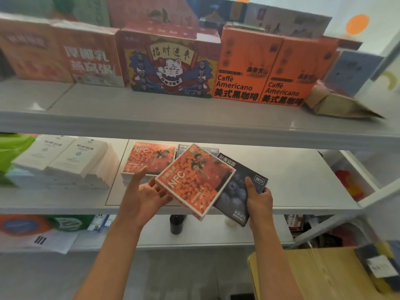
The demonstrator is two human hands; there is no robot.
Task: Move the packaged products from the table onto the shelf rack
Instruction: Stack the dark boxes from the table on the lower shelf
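Note:
An orange NFC box [194, 180] lies on top of a dark blue blueberry box [238, 187], both held in the air before the middle shelf [303, 185]. My left hand [145, 193] grips the orange box at its left corner, fingers under it. The blue box's right edge is pinched by my right hand [258, 198], thumb on top. On the shelf behind them sits a stack of the same orange NFC boxes [147, 159], and next to it a dark blue box [184, 149], mostly hidden.
White boxes [62, 159] are stacked on the middle shelf's left. The upper shelf [151, 118] carries red boxes, a cat-print box [171, 66], two orange Caffè Americano boxes [268, 70] and a brown paper bag [337, 102]. A cardboard box [313, 276] sits lower right.

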